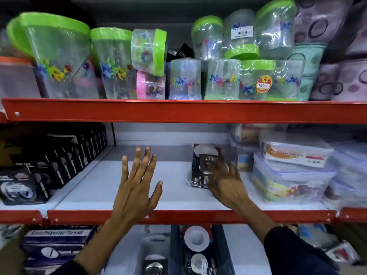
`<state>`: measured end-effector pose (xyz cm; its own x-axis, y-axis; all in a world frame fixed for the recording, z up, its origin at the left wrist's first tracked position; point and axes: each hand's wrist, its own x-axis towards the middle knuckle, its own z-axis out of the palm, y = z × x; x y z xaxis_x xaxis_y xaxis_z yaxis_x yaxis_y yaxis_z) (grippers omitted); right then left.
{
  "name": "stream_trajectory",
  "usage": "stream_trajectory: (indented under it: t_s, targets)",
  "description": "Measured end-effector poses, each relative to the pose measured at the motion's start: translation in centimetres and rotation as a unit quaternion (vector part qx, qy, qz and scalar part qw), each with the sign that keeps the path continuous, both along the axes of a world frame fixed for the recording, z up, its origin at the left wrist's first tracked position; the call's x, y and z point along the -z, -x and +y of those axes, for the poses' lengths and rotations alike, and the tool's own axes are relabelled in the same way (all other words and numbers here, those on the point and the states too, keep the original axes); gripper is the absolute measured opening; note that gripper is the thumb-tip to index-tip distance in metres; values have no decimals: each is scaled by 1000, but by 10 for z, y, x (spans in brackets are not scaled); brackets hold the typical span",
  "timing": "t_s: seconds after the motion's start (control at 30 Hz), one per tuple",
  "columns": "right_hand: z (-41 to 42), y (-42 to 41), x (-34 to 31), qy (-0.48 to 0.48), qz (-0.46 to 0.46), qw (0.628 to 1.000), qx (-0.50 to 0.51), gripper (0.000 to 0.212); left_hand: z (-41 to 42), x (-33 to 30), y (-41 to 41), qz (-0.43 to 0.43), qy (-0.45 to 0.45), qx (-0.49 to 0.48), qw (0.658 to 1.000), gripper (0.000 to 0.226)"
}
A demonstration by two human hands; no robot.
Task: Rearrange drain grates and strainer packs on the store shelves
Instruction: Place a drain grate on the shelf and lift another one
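Note:
A dark strainer pack [200, 153] in clear wrap lies flat on the white middle shelf [111, 187], right of centre. A square metal drain grate [208, 162] with small holes rests on top of it. My right hand [224, 183] reaches in from the lower right, thumb and fingers closed around the grate's near edge; the hand is blurred. Over the bare part of the shelf to the left hovers my left hand [137, 187], fingers spread and holding nothing. More strainer packs [195, 245] stand in a bin on the shelf below.
Black boxed goods [59, 163] fill the shelf's left side and stacked clear food containers [292, 171] its right. The red shelf beam [178, 112] above carries green-lidded jars [111, 62]. Thread boxes [53, 247] sit at lower left.

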<state>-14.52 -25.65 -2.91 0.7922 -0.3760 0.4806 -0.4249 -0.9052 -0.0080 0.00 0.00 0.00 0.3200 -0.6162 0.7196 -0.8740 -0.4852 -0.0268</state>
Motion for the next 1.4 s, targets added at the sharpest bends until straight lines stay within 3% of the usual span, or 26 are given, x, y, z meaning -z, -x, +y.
stream_trajectory:
  t_s: [0.13,0.5,0.67,0.87,0.97,1.07,1.4]
  targets:
    - [-11,-10,27,-149,60,979,126,63,1,29,-16,43,-48,-18,998,73]
    - [-13,-16,21,-153,1,977,146,68,11,48,-49,73,-65,-27,995,69]
    - [11,-36,-10,-127,-70,989,-29,68,28,56,-77,98,-91,-38,990,69]
    - [47,-108,-13,-166,101,952,-235,83,40,70,-99,150,-106,-48,982,68]
    - [58,-147,-3,-196,172,922,-285,80,40,70,-99,164,-94,-43,981,69]
    - [59,-173,6,-166,217,904,-329,76,40,69,-100,175,-86,-41,980,72]
    - [52,-187,25,-170,244,884,-361,67,41,72,-106,180,-73,-33,980,78]
